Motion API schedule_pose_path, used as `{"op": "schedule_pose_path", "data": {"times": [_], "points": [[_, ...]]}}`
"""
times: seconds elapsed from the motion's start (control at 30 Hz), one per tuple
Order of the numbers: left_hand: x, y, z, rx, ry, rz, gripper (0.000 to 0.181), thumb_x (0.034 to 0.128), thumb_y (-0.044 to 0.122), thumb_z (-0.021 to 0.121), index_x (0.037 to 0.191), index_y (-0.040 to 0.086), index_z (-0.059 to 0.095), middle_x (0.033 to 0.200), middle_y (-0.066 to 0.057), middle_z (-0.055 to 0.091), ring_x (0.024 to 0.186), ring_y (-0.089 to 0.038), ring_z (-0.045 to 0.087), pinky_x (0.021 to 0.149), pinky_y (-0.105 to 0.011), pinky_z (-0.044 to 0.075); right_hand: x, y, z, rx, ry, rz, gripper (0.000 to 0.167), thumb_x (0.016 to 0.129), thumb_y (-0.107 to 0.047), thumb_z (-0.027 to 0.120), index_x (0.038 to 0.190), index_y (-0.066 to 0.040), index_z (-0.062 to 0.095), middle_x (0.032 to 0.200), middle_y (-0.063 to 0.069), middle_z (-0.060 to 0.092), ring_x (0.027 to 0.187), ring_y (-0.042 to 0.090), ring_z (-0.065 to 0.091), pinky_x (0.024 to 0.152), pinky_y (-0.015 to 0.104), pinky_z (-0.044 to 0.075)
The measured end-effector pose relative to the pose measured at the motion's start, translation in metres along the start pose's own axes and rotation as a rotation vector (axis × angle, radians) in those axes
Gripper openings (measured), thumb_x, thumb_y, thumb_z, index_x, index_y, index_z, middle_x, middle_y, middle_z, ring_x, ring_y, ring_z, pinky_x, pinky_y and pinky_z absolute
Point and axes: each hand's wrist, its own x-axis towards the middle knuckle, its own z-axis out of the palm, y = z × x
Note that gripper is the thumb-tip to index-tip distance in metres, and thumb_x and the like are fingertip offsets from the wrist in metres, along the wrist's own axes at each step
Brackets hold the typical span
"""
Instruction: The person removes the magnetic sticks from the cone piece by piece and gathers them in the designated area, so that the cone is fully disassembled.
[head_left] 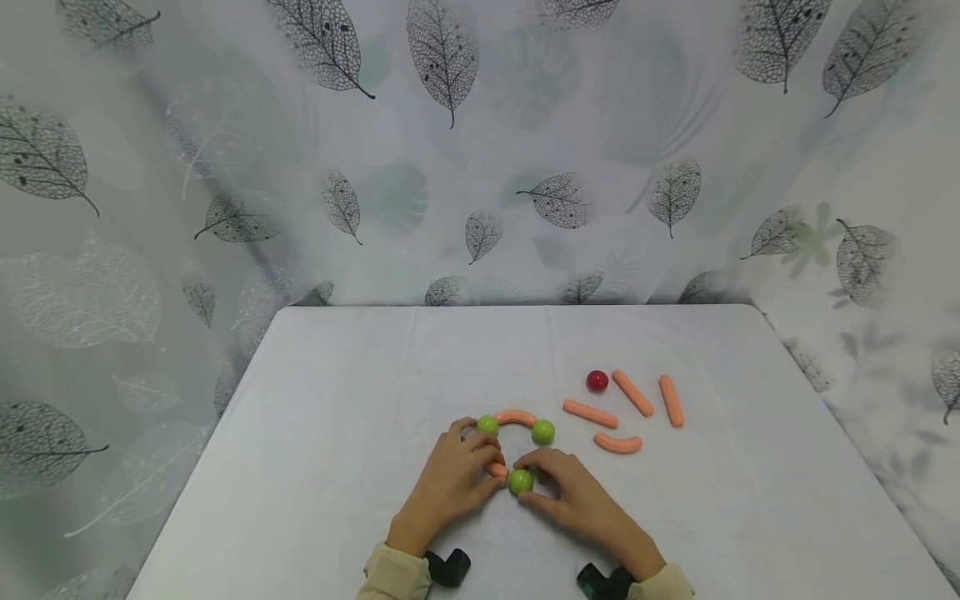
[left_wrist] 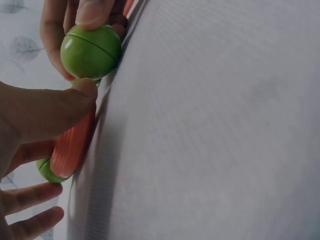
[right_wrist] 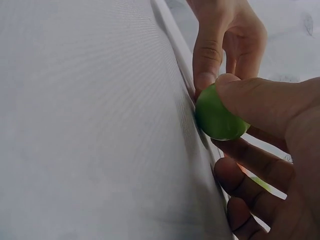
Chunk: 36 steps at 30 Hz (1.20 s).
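My left hand (head_left: 453, 479) grips a short orange stick (head_left: 497, 471), its thumb on the near side, as the left wrist view shows. Most of that stick is hidden under the fingers in the head view. Between the thumb and fingers of my right hand (head_left: 577, 496), a green ball (head_left: 521, 481) is pinched at the stick's near end. Beyond the hands, a curved orange stick (head_left: 516, 417) links a second green ball (head_left: 487, 425), beside the left fingertips, to a third green ball (head_left: 543, 432) on its right.
To the right lie a red ball (head_left: 597, 381), a curved orange stick (head_left: 617, 443) and several straight ones, such as the straight orange stick (head_left: 671, 401) farthest right. A white cloth covers the table (head_left: 300, 467). A leaf-patterned curtain (head_left: 517, 150) hangs behind it.
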Motion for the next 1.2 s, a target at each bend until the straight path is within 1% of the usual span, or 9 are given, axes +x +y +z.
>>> {"op": "schedule_pose_path", "data": {"times": [0.27, 0.37, 0.53, 0.7, 0.8, 0.87, 0.97, 1.03, 1.2], "points": [[0.0, 0.001, 0.0, -0.002, -0.001, -0.003, 0.022, 0.0805, 0.038, 0.09, 0.085, 0.026, 0.072, 0.101, 0.011, 0.068, 0.122, -0.036, 0.062, 0.097, -0.052, 0.054, -0.003, -0.001, 0.0, -0.009, 0.017, -0.011, 0.037, 0.091, -0.023, 0.082, 0.124, -0.015, 0.068, 0.103, -0.013, 0.064, 0.088, 0.008, 0.058, 0.079, 0.023, 0.048], [0.001, 0.002, 0.0, 0.021, 0.007, -0.019, 0.02, 0.0811, 0.037, 0.09, 0.087, 0.026, 0.073, 0.102, 0.01, 0.068, 0.122, -0.036, 0.062, 0.093, -0.052, 0.056, -0.004, -0.001, -0.002, -0.017, 0.042, 0.002, 0.037, 0.091, -0.022, 0.082, 0.124, -0.017, 0.067, 0.103, -0.013, 0.063, 0.089, 0.009, 0.058, 0.079, 0.024, 0.05], [0.003, 0.004, -0.001, 0.065, 0.024, -0.072, 0.023, 0.0814, 0.038, 0.089, 0.091, 0.024, 0.074, 0.104, 0.008, 0.07, 0.123, -0.037, 0.062, 0.088, -0.051, 0.056, 0.001, 0.0, -0.008, -0.065, 0.121, 0.011, 0.04, 0.088, -0.016, 0.084, 0.124, -0.019, 0.067, 0.106, -0.013, 0.064, 0.09, 0.009, 0.06, 0.08, 0.026, 0.052], [0.004, 0.006, 0.0, 0.094, 0.028, -0.119, 0.023, 0.0817, 0.037, 0.088, 0.093, 0.022, 0.074, 0.107, 0.005, 0.071, 0.122, -0.039, 0.061, 0.086, -0.053, 0.056, 0.009, 0.002, -0.016, -0.175, 0.219, -0.011, 0.043, 0.085, -0.011, 0.086, 0.123, -0.013, 0.068, 0.107, -0.006, 0.068, 0.091, 0.013, 0.061, 0.08, 0.028, 0.053], [0.003, 0.009, -0.001, 0.103, 0.033, -0.152, 0.024, 0.0811, 0.036, 0.089, 0.094, 0.022, 0.074, 0.109, 0.004, 0.07, 0.12, -0.039, 0.061, 0.085, -0.054, 0.055, 0.014, 0.003, -0.021, -0.234, 0.268, 0.026, 0.043, 0.084, -0.01, 0.086, 0.124, -0.01, 0.069, 0.11, -0.002, 0.07, 0.094, 0.017, 0.062, 0.082, 0.032, 0.053], [0.002, 0.01, -0.001, 0.098, 0.025, -0.184, 0.025, 0.0807, 0.035, 0.089, 0.095, 0.022, 0.074, 0.11, 0.004, 0.07, 0.119, -0.038, 0.061, 0.087, -0.054, 0.054, 0.018, 0.004, -0.024, -0.265, 0.288, 0.08, 0.044, 0.085, -0.012, 0.086, 0.126, -0.011, 0.069, 0.112, 0.0, 0.071, 0.096, 0.018, 0.062, 0.083, 0.034, 0.053], [0.0, 0.013, 0.0, 0.078, 0.004, -0.236, 0.025, 0.0813, 0.035, 0.089, 0.096, 0.023, 0.074, 0.11, 0.005, 0.07, 0.119, -0.037, 0.06, 0.091, -0.054, 0.052, 0.025, 0.006, -0.027, -0.27, 0.301, 0.16, 0.045, 0.088, -0.013, 0.084, 0.13, -0.011, 0.069, 0.117, 0.003, 0.072, 0.1, 0.021, 0.062, 0.084, 0.038, 0.053], [-0.001, 0.014, 0.001, 0.068, -0.003, -0.261, 0.024, 0.082, 0.035, 0.089, 0.097, 0.023, 0.074, 0.11, 0.005, 0.07, 0.119, -0.037, 0.06, 0.093, -0.055, 0.051, 0.031, 0.008, -0.03, -0.285, 0.312, 0.194, 0.045, 0.089, -0.014, 0.083, 0.131, -0.011, 0.068, 0.119, 0.005, 0.072, 0.101, 0.022, 0.062, 0.085, 0.04, 0.054], [-0.003, 0.014, -0.001, 0.066, 0.005, -0.278, 0.026, 0.0827, 0.035, 0.088, 0.099, 0.022, 0.073, 0.111, 0.004, 0.07, 0.116, -0.036, 0.061, 0.092, -0.055, 0.051, 0.045, 0.016, -0.034, -0.312, 0.317, 0.24, 0.044, 0.091, -0.017, 0.081, 0.132, -0.008, 0.068, 0.114, 0.008, 0.072, 0.097, 0.023, 0.06, 0.088, 0.043, 0.051]]}}
